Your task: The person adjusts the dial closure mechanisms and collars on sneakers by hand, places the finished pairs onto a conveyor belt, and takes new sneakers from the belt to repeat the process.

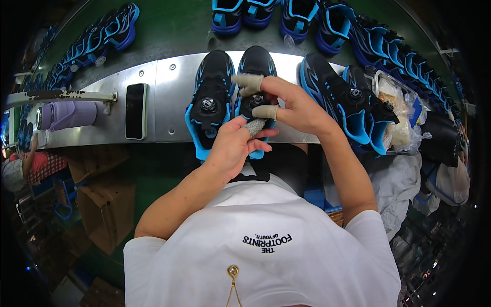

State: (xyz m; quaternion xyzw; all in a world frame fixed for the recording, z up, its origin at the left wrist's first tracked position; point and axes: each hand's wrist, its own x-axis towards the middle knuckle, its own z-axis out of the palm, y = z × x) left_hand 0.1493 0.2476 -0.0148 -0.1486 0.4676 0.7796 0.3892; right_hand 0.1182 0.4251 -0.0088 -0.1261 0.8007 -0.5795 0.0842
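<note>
Two black-and-blue sneakers [232,97] are sitting on the metal shelf [169,97]. Left hand [232,146] is pinching a grey cloth wad [254,126]; right hand [291,105], fingers taped, is touching the right sneaker's dial [257,99] loosely.

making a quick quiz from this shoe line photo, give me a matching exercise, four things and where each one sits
Things:
1. phone
2. purple bottle
3. grey rag
4. bagged food tray

Places:
A. far right of the metal shelf, beside the shoes
B. between the hands, left hand gripping it
C. far left, lying on its side
D. flat on the shelf, left of the middle pair of shoes

Pairs: 1-D, 2-C, 3-B, 4-A
</note>
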